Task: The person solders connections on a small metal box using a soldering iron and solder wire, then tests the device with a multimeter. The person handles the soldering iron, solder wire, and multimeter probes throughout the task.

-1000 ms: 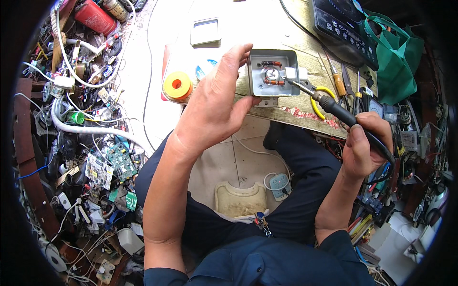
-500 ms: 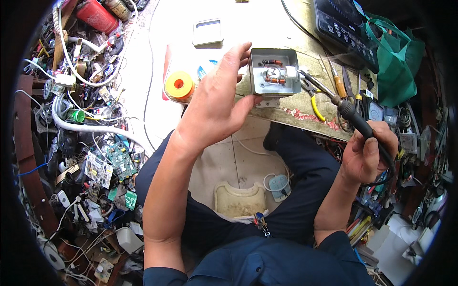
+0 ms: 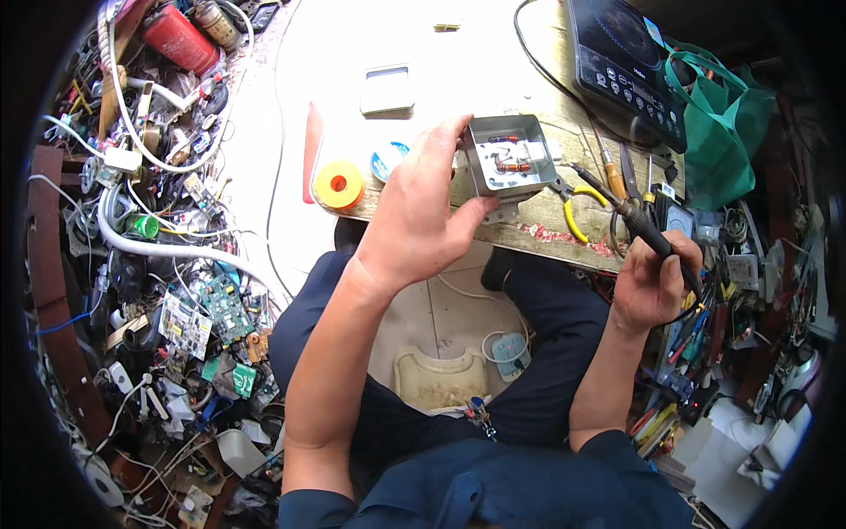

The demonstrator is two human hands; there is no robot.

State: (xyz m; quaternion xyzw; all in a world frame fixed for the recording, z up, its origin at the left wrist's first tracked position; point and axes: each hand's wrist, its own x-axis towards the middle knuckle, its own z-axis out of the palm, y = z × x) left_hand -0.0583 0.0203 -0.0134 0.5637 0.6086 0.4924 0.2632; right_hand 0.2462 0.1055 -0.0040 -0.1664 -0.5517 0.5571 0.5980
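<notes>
My left hand (image 3: 414,212) grips the grey metal box (image 3: 480,154) from the left at the table's front edge. Inside are wound coils (image 3: 512,166) and pale parts. My right hand (image 3: 652,282) holds a soldering iron (image 3: 650,231) by its black handle; its tip is just outside the box's right side. Yellow-handled pliers (image 3: 575,222) and a screwdriver (image 3: 614,181) lie right of the box. A yellow-orange spool (image 3: 351,185) and a round blue-and-white tin (image 3: 387,159) sit left of my left hand.
A square lid (image 3: 387,106) lies farther back on the table (image 3: 476,79). A black cooktop (image 3: 621,62) and green bag (image 3: 718,132) are at the right. Heaped electronics (image 3: 216,309) fill the left; more tools crowd the right. A power strip (image 3: 509,353) lies on the floor.
The soldering iron's tip has come out of the box and moved right. The box looks slightly more tilted in my left hand. The whole view has shifted a little.
</notes>
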